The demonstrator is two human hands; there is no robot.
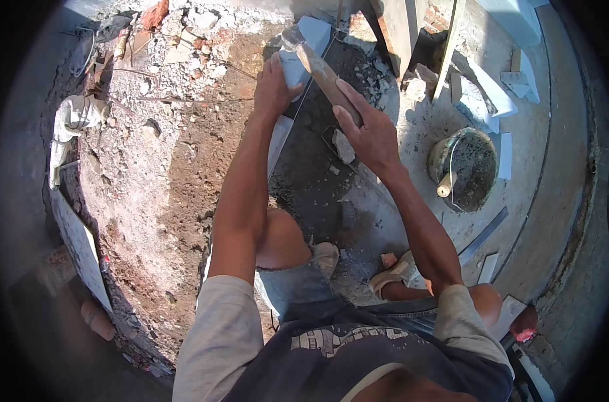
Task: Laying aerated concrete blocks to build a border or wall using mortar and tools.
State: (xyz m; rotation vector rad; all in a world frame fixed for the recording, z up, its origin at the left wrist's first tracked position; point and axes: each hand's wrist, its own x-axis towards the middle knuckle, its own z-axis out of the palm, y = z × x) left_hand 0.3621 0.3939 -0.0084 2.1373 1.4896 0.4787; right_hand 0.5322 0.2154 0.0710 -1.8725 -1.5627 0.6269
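Observation:
At the top centre, my left hand (273, 92) holds a white tile (293, 68), its fingers along the left side and the thumb spread to the right. My right hand (370, 134) is closed around the wooden handle of a hammer (328, 80). The grey hammer head rests over the tile's far end, just beyond my left fingers. Another white tile piece (316, 30) lies past the head, and a white strip (279, 142) continues the row toward me. A thin taut string runs along the row's right edge.
A bucket of grey mortar (475, 167) with a wire handle stands at the right. White tile offcuts (475, 104) and planks (449, 47) lie beyond it. Rubble and broken brick (156, 15) cover the left ground. A white cloth or bag (77, 117) lies far left.

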